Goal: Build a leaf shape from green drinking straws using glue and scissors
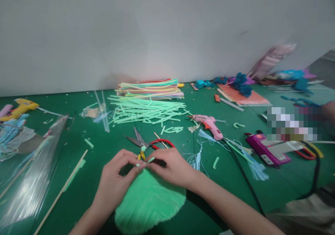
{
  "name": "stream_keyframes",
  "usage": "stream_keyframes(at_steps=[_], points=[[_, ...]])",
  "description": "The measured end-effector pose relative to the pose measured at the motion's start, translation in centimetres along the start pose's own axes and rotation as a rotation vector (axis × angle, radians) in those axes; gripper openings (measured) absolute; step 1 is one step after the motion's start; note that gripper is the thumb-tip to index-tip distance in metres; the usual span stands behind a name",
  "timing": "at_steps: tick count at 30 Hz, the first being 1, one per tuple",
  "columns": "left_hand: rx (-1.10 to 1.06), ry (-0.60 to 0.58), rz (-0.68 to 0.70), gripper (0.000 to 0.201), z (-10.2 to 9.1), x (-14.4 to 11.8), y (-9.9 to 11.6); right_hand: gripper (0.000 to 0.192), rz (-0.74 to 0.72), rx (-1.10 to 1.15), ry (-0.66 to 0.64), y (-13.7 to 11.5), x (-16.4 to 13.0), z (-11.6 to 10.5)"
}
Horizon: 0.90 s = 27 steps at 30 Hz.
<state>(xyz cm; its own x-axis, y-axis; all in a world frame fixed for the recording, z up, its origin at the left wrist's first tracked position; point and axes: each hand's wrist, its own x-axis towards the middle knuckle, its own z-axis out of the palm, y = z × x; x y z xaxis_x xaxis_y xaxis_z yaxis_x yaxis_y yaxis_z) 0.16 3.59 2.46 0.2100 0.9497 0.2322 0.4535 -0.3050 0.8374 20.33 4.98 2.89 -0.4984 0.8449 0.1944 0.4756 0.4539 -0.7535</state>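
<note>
A light-green fan-shaped piece of fuzzy pipe cleaners (pixel 151 202) hangs below my two hands, its narrow end uppermost. My left hand (pixel 119 170) is closed, thumb and fingers pinching that narrow end. Close against it, my right hand (pixel 170 167) pinches a short green pipe cleaner end (pixel 151 160) at the same spot. The fingers partly hide how the stems join there. Just beyond my fingertips lie scissors with red handles (pixel 167 143), their blades parted. A small yellow object (pixel 142 154) shows between the scissors and my fingers.
Loose green pipe cleaners (pixel 149 110) lie behind, with a multicoloured bundle (pixel 151 89) near the wall. A pink glue gun (pixel 210 124) with a black cord sits right, near blue tassels (pixel 197 158). Left are a wooden stick (pixel 62 189), clear plastic (pixel 34 179) and a yellow glue gun (pixel 23 108).
</note>
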Motion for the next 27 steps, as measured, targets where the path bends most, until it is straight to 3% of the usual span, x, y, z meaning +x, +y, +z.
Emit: stream_keyframes(at_steps=[3, 8, 13, 18, 27], points=[[0.052, 0.087, -0.001, 0.007, -0.3, -0.1, -0.4, 0.009, 0.042, 0.072, 0.14, -0.2, 0.1, -0.2], [0.03, 0.189, -0.133, 0.013, -0.6, -0.2, -0.2, 0.009, 0.004, 0.146, 0.339, -0.6, 0.2, -0.4], [-0.308, 0.163, -0.316, 0.02, -0.8, 0.0, 0.6, 0.01, -0.013, 0.147, 0.453, -1.1, -0.2, -0.2], [-0.566, 0.143, -0.461, 0.023, -0.9, 0.0, 0.9, 0.009, 0.04, -0.053, 0.591, -1.6, -0.9, -0.3], [-0.621, 0.168, -0.501, 0.028, -1.8, 0.0, 1.6, 0.004, 0.171, 0.182, 0.515, -0.9, -0.6, -1.1]])
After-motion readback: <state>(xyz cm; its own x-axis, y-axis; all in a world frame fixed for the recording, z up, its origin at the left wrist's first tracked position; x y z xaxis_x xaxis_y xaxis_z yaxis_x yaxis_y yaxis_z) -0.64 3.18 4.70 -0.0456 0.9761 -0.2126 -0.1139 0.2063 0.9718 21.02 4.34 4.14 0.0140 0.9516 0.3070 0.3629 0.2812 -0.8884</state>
